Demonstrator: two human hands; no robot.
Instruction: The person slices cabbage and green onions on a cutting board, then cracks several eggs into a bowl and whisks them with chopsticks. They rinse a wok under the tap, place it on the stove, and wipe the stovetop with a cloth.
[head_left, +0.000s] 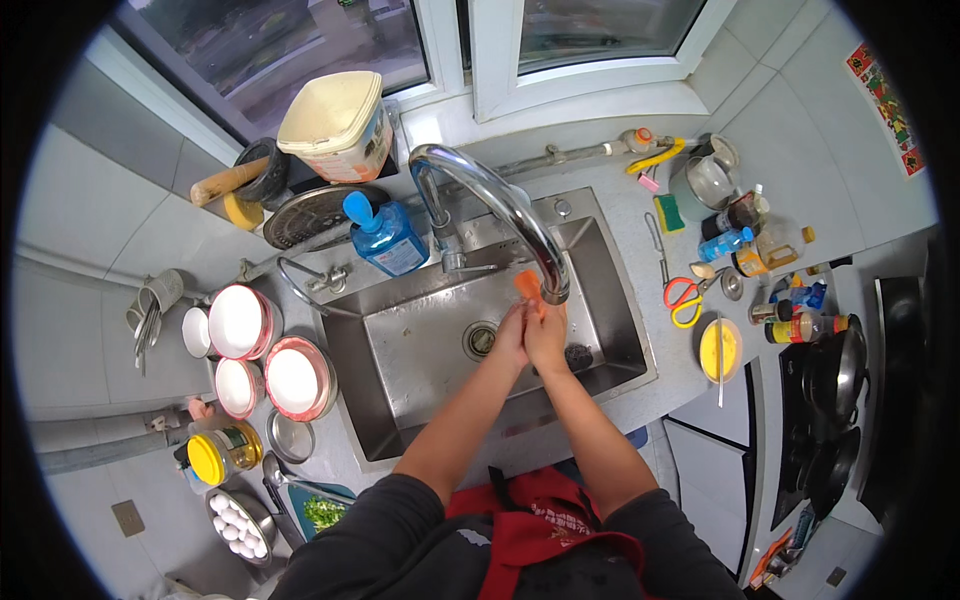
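Observation:
My left hand (513, 331) and my right hand (546, 334) are pressed together over the stainless steel sink (420, 375), below the spout of the chrome faucet (499, 176). Both grip a bright orange item (528, 285) that pokes out beyond my fingers. Most of it is hidden, so I cannot tell whether it is a cloth or a vegetable. The sink drain (480, 340) lies just left of my hands. To their right, a dark scouring pad (578, 357) rests on the basin floor.
Blue soap bottle (391, 244) and small tap (322, 281) stand behind the sink. Stacked bowls (296, 379), an oil jar (225, 450) and a bowl of eggs (241, 526) are left. Scissors (684, 301), a bowl of beaten egg (712, 352) and bottles (724, 244) are right.

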